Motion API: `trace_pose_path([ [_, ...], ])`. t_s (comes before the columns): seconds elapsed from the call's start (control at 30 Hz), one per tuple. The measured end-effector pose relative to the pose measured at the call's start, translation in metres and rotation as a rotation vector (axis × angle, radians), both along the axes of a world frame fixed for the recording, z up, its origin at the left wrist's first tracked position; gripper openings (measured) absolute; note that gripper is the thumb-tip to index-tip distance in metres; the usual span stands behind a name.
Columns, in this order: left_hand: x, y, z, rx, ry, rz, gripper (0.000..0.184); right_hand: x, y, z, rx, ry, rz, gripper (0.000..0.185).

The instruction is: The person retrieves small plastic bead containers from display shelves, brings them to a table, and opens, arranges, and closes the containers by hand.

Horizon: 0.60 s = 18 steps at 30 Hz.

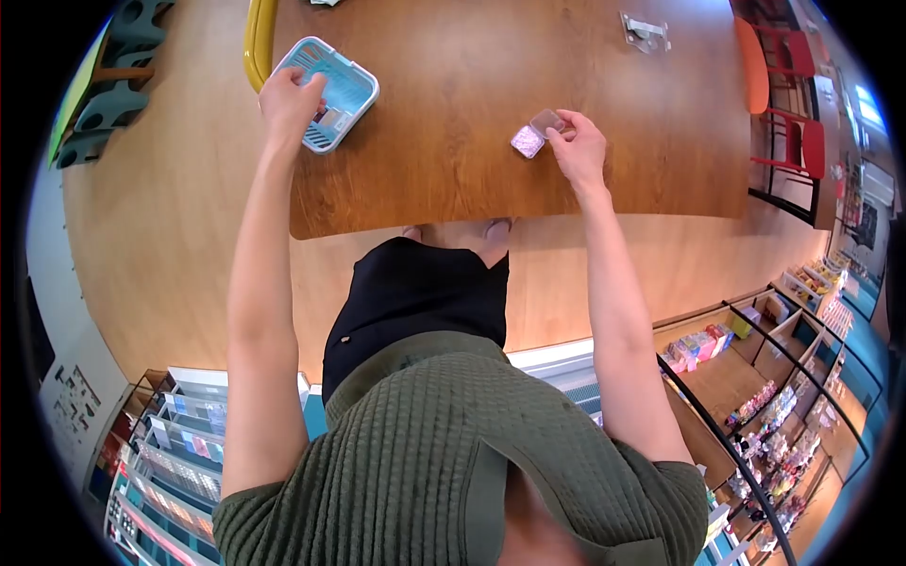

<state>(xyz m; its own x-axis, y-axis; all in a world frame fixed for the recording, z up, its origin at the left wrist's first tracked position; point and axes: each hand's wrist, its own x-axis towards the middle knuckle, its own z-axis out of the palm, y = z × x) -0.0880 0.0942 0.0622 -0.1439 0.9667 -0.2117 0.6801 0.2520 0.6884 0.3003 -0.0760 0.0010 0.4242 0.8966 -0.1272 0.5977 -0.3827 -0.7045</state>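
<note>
My right hand pinches the clear lid of a small box between thumb and fingers. The lid stands raised and tilted beside the box, which is filled with tiny pale pink pieces, too small to name. Over the left side of a light blue plastic basket is my left hand, its fingers curled together inside the rim. Whatever those fingers hold, if anything, is hidden. A few small items lie in the basket, partly covered by the hand.
Both containers rest on a brown wooden table, whose near edge runs in front of my legs. A clear packet lies toward the far right. A curved yellow bar stands left of the basket. Red chairs are at the right.
</note>
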Motion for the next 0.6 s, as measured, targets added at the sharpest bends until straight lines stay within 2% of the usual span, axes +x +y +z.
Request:
trace_pose_path([
  [0.03, 0.003, 0.003, -0.006, 0.058, -0.016, 0.003, 0.033, -0.001, 0.000, -0.001, 0.014, -0.032, 0.005, 0.030],
  [0.2, 0.003, 0.017, -0.024, 0.020, 0.064, -0.020, 0.036, -0.010, -0.002, -0.003, 0.128, -0.176, 0.028, 0.013],
  [0.33, 0.004, 0.022, -0.028, -0.060, 0.023, 0.029, 0.035, -0.020, -0.012, -0.003, 0.274, -0.317, 0.130, 0.012],
  [0.43, 0.004, 0.019, -0.032, 0.236, 0.349, 0.074, 0.030, -0.025, -0.024, -0.003, 0.345, -0.407, 0.242, 0.018],
  [0.47, 0.002, 0.015, -0.033, 0.361, 0.337, 0.044, 0.028, -0.028, -0.029, -0.002, 0.368, -0.424, 0.256, 0.022],
  [0.53, 0.016, -0.011, -0.004, 0.610, 0.309, -0.019, 0.026, -0.032, -0.036, 0.000, 0.412, -0.457, 0.282, 0.029],
  [0.57, 0.025, -0.024, -0.002, 0.637, 0.250, -0.109, 0.024, -0.031, -0.043, -0.006, 0.374, -0.440, 0.316, 0.042],
  [0.6, 0.035, -0.038, -0.004, 0.664, 0.189, -0.197, 0.022, -0.032, -0.048, -0.007, 0.368, -0.481, 0.343, 0.045],
])
